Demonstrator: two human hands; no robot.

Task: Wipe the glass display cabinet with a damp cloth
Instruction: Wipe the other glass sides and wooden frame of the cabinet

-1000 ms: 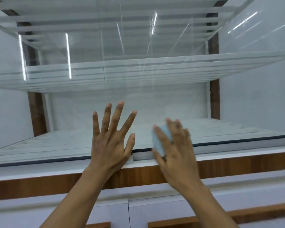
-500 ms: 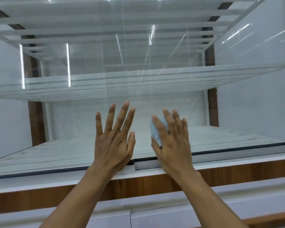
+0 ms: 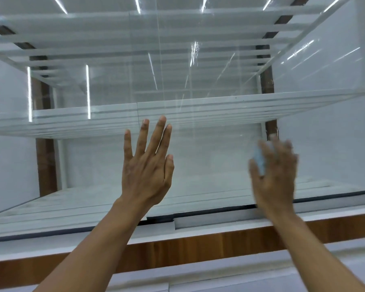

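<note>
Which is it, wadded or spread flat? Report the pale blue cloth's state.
Wadded: the pale blue cloth shows as a small lump under the right hand, not a flat sheet; blur hides its folds.

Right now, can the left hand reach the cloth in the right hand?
Probably yes. The left hand is open, about level with the blue cloth that the right hand holds, and only bare glass lies between them.
</note>
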